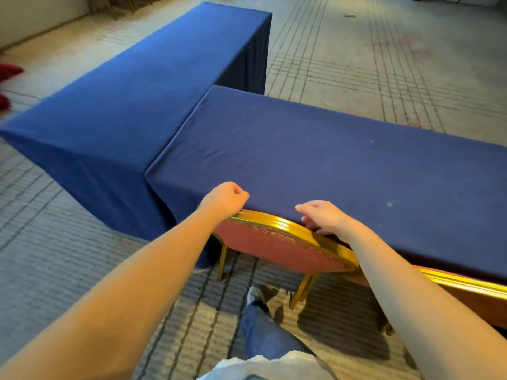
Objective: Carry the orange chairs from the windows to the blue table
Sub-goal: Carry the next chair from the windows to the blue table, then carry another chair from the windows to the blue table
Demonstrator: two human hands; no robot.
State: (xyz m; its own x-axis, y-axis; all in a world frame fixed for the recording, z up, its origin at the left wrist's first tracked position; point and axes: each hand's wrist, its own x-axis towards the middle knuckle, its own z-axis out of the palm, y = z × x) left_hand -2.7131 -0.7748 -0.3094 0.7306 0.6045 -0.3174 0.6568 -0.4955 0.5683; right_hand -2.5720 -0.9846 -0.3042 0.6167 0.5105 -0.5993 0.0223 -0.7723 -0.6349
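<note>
An orange chair (pixel 277 249) with a gold frame stands pushed against the near blue table (pixel 329 160), its seat hidden under the cloth. My left hand (pixel 225 198) hovers as a closed fist just above the left end of the chair's back rim and holds nothing I can see. Over the right part of the rim my right hand (pixel 321 216) has its thumb straight and its fingers loosely bent, their tips touching the gold rim. A second orange chair (pixel 463 289) shows its gold rim at the right edge, also tucked at this table.
A second blue table (pixel 131 100) runs away at the left, forming an L with the near one. Red cushions (pixel 8 72) lie at the left edge and gold chair legs (pixel 120 6) stand by the far wall. My leg and shoe (pixel 256 297) are behind the chair on striped carpet.
</note>
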